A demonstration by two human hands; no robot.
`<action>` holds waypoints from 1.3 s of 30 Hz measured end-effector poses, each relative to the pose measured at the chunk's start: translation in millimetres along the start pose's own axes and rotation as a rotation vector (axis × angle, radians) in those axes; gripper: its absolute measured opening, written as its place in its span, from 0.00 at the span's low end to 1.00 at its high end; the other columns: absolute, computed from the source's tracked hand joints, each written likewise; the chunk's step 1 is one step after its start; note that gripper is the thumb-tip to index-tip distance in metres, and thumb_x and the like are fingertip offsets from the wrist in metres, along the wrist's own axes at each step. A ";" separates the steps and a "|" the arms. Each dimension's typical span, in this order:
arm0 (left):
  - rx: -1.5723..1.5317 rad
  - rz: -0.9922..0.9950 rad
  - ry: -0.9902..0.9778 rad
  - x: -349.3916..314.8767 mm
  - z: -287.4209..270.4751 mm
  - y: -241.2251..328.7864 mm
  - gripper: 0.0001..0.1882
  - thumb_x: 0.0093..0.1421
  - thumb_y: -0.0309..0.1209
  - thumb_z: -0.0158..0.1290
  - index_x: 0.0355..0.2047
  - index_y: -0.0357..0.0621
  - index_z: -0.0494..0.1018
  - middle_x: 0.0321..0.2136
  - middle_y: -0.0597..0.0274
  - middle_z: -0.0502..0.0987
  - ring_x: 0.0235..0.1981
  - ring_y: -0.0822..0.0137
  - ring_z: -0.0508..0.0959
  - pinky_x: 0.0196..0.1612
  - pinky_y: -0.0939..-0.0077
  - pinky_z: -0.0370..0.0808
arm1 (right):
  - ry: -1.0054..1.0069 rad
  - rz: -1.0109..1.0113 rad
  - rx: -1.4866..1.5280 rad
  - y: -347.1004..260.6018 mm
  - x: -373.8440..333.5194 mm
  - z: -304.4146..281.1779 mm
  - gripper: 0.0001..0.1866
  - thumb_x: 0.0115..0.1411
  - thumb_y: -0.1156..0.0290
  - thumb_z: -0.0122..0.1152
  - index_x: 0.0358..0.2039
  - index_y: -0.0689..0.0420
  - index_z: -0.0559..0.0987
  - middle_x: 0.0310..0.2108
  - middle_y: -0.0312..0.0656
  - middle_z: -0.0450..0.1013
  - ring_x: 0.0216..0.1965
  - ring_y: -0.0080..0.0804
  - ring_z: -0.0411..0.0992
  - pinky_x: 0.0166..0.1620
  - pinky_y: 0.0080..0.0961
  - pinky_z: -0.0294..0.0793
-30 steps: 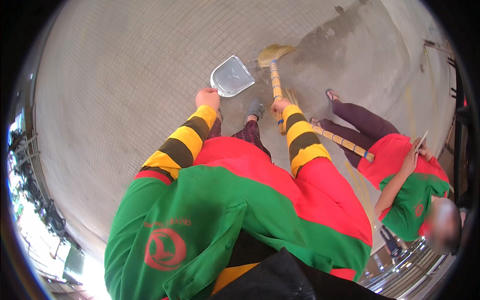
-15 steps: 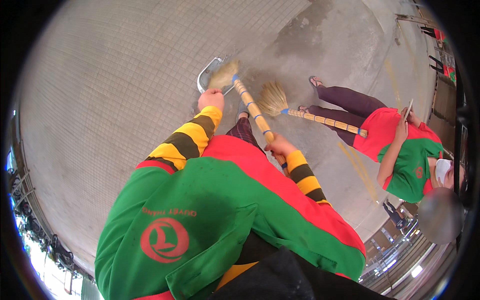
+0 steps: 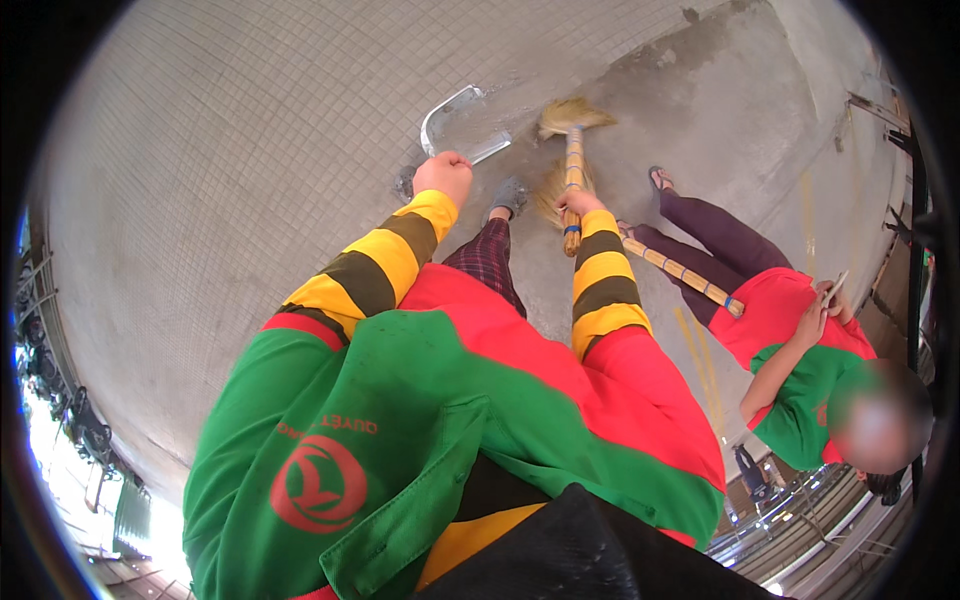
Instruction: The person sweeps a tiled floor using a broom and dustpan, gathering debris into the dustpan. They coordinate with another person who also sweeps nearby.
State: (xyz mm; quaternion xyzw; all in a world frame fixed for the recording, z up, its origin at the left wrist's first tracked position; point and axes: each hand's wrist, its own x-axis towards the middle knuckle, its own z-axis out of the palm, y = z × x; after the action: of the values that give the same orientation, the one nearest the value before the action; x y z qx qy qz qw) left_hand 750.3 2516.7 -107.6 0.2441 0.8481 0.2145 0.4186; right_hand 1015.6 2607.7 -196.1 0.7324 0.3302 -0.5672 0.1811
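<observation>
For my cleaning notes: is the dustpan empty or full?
Empty, seemingly: the dustpan shows bare metal inside, with the broom head beside it.

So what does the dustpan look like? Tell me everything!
The dustpan is a grey, metal-looking scoop with a raised rim curving round its back and sides. It sits low on the paved floor, its open side turned toward the broom. The left hand, closed in a fist, is just below it, seemingly holding its handle, which is hidden. The straw bristles of the broom, held by the right hand, lie close to the open side; whether they touch it is unclear.
</observation>
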 end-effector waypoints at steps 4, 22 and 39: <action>0.039 -0.015 -0.010 0.5 4.7 7.0 0.10 0.46 0.31 0.46 0.23 0.52 0.78 0.22 0.55 0.76 0.29 0.56 0.76 0.35 0.67 0.72 | -0.063 -0.099 -0.348 22.8 -28.7 46.9 0.12 0.38 0.73 0.62 0.25 0.67 0.75 0.20 0.45 0.73 0.20 0.34 0.72 0.27 0.29 0.72; 0.054 -0.027 -0.051 -6.0 12.5 16.6 0.10 0.48 0.36 0.46 0.26 0.54 0.77 0.27 0.53 0.76 0.34 0.53 0.76 0.39 0.66 0.71 | 0.075 -0.204 0.032 58.3 -112.7 -37.3 0.19 0.40 0.77 0.59 0.34 0.62 0.66 0.16 0.41 0.67 0.13 0.32 0.68 0.17 0.29 0.67; 0.077 -0.001 -0.039 4.2 3.0 13.8 0.11 0.48 0.36 0.46 0.28 0.53 0.77 0.28 0.54 0.77 0.34 0.52 0.76 0.39 0.65 0.72 | -0.238 -0.123 -0.281 85.2 -135.7 34.3 0.22 0.39 0.77 0.60 0.38 0.64 0.67 0.19 0.43 0.69 0.16 0.32 0.69 0.20 0.30 0.69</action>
State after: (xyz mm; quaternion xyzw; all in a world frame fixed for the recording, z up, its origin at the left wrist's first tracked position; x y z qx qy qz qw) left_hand 753.7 2530.6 -104.0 0.2639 0.8475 0.1765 0.4253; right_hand 1031.1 2487.0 -86.4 0.6062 0.4266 -0.6082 0.2841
